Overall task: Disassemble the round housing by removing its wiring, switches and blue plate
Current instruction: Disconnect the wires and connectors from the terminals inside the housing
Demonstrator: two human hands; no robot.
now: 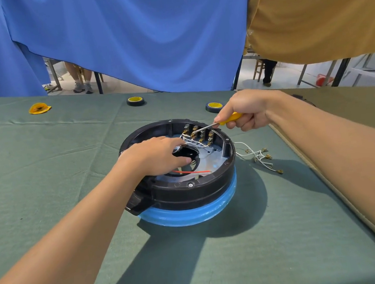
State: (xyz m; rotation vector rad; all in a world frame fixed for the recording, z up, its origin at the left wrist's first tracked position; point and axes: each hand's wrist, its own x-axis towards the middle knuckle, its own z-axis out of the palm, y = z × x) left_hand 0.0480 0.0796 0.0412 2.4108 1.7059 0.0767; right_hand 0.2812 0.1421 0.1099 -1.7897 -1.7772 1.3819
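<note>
- Blue cloth point(131, 30) hangs behind the table point(42, 172), and a tan cloth point(318, 5) hangs at the right. A green cover lies over the table.
- The round housing point(188, 189) sits near the middle of the table. It is black, with a blue plate point(191, 213) under it that touches the table.
- The left arm reaches in from the bottom left. The left hand point(155, 155) lies palm down inside the housing, over the dark middle part.
- Its fingers point(172, 141) point toward the white wires point(193, 141) and are right at them. I cannot tell if they pinch a wire or only touch it.
- The right arm comes in from the right side. The right hand point(244, 110) is up over the far right edge of the housing.
- Its fingers are closed tight on the yellow handle of a screwdriver point(217, 123). The metal tip points left and down, and it touches the row of switches point(198, 132) on the far inner wall.
- A red wire point(192, 171) lies on the floor of the housing, near the left wrist.
- A bunch of loose white wires point(257, 156) with small brass ends lies on the table just to the right of the housing.
- Two tape rolls point(135, 100) sit farther back on the table, and a flat yellow thing point(39, 107) lies at the far left.
</note>
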